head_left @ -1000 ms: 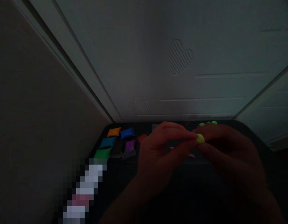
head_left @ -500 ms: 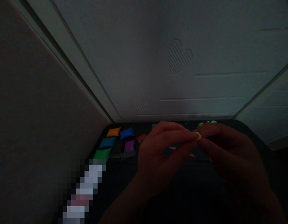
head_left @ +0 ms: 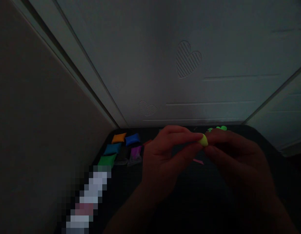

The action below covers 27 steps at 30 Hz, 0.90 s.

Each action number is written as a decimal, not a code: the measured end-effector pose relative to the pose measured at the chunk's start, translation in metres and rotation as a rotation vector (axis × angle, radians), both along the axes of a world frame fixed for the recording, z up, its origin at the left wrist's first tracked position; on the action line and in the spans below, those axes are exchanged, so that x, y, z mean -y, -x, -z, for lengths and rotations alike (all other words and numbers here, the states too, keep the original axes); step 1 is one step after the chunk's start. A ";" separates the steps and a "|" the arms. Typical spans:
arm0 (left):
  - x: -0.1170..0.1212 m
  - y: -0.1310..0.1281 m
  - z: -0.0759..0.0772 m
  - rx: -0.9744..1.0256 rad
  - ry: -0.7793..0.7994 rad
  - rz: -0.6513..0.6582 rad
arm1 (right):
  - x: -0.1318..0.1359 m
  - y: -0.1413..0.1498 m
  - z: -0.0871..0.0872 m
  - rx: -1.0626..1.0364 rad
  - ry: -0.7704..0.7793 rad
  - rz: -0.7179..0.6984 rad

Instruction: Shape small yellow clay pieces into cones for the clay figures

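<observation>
A small lump of yellow modelling clay (head_left: pixel 203 140) is pinched between my two hands above the dark table. My left hand (head_left: pixel 165 156) grips its left side between thumb and fingertips. On the other side, the thumb and forefinger of my right hand (head_left: pixel 243 159) press against the lump. Beneath the hands a thin pink strip (head_left: pixel 198 161) lies on the tabletop, partly covered. Several bright green pieces (head_left: pixel 221 128) show behind my right hand. The room is dim, and the right hand's lower fingers are hard to make out.
Left on the dark table (head_left: pixel 130 191) are soft packets: orange (head_left: pixel 118 138), blue (head_left: pixel 132 139), teal (head_left: pixel 112 149), green (head_left: pixel 107 160), black (head_left: pixel 122 154) and purple (head_left: pixel 135 152). A red piece (head_left: pixel 147 142) is half hidden by my left hand. A pale panel (head_left: pixel 150 71) with embossed hearts rises behind.
More of the yellow clay shows between my fingertips, as a rounded lump tapering at one end. Both hands have shifted slightly left, covering more of the pink strip.
</observation>
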State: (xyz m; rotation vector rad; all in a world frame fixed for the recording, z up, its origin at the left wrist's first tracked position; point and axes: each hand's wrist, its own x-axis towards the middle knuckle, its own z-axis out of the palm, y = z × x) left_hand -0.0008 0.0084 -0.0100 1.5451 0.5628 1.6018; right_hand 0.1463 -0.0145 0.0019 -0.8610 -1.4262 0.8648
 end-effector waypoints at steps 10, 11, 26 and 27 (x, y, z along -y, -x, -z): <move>-0.003 -0.002 -0.001 0.042 0.065 0.056 | 0.000 0.002 0.001 0.047 -0.053 0.027; -0.004 -0.003 -0.001 0.062 0.078 0.076 | 0.001 0.002 0.001 0.058 -0.060 0.037; -0.002 -0.001 0.000 -0.038 -0.005 -0.011 | -0.004 -0.003 0.005 -0.163 0.119 -0.094; -0.001 0.000 -0.001 -0.057 -0.020 -0.031 | -0.005 -0.003 0.004 -0.181 0.146 -0.118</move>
